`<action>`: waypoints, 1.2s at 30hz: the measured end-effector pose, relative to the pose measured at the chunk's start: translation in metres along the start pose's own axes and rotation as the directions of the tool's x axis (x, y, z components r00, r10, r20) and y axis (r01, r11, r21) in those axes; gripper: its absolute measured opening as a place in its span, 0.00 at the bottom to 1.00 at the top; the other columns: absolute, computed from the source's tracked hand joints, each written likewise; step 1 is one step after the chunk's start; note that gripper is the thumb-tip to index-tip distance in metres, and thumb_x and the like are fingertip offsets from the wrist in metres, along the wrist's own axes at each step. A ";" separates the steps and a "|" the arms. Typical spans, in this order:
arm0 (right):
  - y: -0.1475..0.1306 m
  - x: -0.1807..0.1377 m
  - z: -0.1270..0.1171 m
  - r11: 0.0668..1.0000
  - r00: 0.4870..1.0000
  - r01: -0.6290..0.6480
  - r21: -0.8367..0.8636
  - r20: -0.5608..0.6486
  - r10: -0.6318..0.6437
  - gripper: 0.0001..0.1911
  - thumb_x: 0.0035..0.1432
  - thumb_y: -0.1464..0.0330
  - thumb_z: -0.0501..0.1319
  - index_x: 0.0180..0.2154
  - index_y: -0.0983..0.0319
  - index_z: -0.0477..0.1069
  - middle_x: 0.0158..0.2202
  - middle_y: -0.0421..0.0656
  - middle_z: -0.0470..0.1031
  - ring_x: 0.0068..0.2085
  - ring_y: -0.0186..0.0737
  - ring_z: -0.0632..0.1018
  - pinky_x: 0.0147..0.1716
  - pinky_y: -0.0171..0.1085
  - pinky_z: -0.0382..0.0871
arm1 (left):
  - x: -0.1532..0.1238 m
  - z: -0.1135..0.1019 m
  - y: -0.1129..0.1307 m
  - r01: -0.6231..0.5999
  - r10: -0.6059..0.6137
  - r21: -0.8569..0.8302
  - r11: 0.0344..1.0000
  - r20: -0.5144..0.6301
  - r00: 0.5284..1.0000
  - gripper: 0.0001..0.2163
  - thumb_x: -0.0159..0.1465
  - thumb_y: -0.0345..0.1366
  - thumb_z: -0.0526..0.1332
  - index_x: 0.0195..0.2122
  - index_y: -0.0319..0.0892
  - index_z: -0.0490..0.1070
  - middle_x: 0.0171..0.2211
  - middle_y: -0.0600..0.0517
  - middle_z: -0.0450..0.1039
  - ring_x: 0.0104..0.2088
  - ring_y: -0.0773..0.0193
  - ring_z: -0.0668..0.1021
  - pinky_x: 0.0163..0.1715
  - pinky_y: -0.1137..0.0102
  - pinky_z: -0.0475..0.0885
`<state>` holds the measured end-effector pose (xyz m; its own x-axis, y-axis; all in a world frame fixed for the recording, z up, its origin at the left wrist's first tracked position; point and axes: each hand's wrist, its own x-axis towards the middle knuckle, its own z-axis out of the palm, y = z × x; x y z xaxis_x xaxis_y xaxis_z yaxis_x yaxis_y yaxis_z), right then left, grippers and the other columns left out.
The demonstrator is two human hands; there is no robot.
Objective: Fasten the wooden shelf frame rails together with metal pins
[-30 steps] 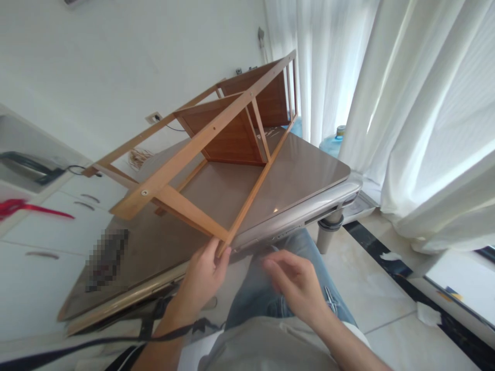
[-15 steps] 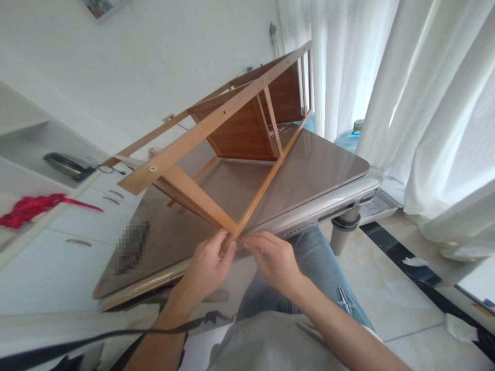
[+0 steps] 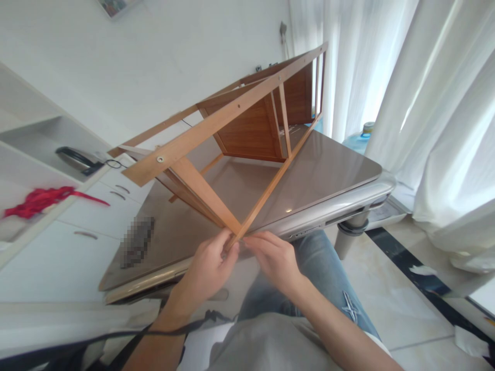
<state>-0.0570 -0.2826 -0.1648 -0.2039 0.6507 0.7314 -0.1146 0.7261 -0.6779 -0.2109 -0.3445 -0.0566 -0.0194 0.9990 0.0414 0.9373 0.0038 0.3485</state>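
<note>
A wooden shelf rack lies on its side across the grey-brown table, its near corner reaching the table's front edge. My left hand is closed round the end of the rack's lower rail, thumb on the near side. My right hand is at the right of the same rail end, its fingers pinched together close to the wood. Whatever is between those fingertips is too small to make out. At the rack's upper near end, a round metal fastener shows in the top rail.
White drawers stand at left, with a red ribbon and a black-handled object on the shelves above. A pixelated dark item lies on the table's left. White curtains and a blue water bottle are at right.
The view has shifted slightly, so the scene sits a little further right. Both hands stay at the same rail end, with hardly any visible finger movement.
</note>
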 end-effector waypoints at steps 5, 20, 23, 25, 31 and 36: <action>0.003 -0.003 0.000 0.999 1.000 0.021 -0.039 0.010 -0.021 0.14 0.69 0.75 0.58 0.50 0.59 0.78 0.44 0.47 0.82 0.42 0.38 0.83 0.42 0.35 0.80 | 0.001 0.001 0.001 0.013 -0.013 0.005 1.000 0.010 1.000 0.12 0.72 0.41 0.53 0.49 0.43 0.72 0.37 0.49 0.80 0.37 0.58 0.82 0.35 0.67 0.69; 0.009 0.002 -0.017 0.913 0.939 0.316 -0.259 0.220 -0.263 0.19 0.69 0.80 0.52 0.58 0.67 0.68 0.49 0.54 0.78 0.47 0.44 0.80 0.47 0.41 0.78 | -0.003 0.003 -0.008 -0.005 0.006 0.032 0.999 -0.014 1.000 0.10 0.72 0.40 0.53 0.43 0.44 0.71 0.34 0.52 0.79 0.34 0.60 0.80 0.33 0.69 0.66; 0.008 0.001 -0.017 0.908 0.936 0.332 -0.254 0.207 -0.284 0.19 0.69 0.80 0.54 0.59 0.68 0.68 0.50 0.55 0.78 0.49 0.46 0.79 0.48 0.41 0.78 | -0.003 0.004 -0.009 -0.008 0.008 0.010 1.000 -0.011 1.000 0.09 0.72 0.40 0.53 0.42 0.44 0.71 0.33 0.53 0.78 0.33 0.61 0.79 0.32 0.69 0.66; 0.007 0.001 -0.017 0.903 0.931 0.344 -0.256 0.215 -0.294 0.19 0.69 0.79 0.54 0.60 0.67 0.67 0.50 0.55 0.78 0.49 0.46 0.79 0.48 0.42 0.79 | -0.003 0.004 -0.010 -0.008 0.008 0.005 1.000 -0.013 1.000 0.09 0.72 0.40 0.54 0.41 0.44 0.71 0.32 0.53 0.78 0.32 0.61 0.79 0.32 0.69 0.66; 0.007 0.003 -0.016 0.885 0.916 0.377 -0.272 0.252 -0.313 0.19 0.70 0.79 0.53 0.59 0.70 0.67 0.50 0.56 0.77 0.49 0.47 0.78 0.47 0.43 0.79 | -0.001 0.004 -0.010 -0.006 0.006 0.008 1.000 -0.014 1.000 0.09 0.72 0.40 0.53 0.42 0.44 0.71 0.32 0.53 0.77 0.31 0.62 0.78 0.32 0.69 0.65; 0.004 0.007 -0.019 0.871 0.904 0.373 -0.320 0.335 -0.264 0.17 0.71 0.77 0.52 0.58 0.70 0.68 0.49 0.54 0.77 0.45 0.45 0.77 0.45 0.41 0.78 | 0.000 0.005 -0.011 -0.002 0.002 0.009 1.000 -0.020 1.000 0.08 0.71 0.39 0.54 0.42 0.44 0.70 0.33 0.53 0.78 0.32 0.62 0.79 0.32 0.70 0.66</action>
<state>-0.0400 -0.2705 -0.1610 -0.4799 0.3220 0.8161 0.1348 0.9462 -0.2940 -0.2190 -0.3447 -0.0651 -0.0244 0.9978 0.0611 0.9403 0.0021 0.3404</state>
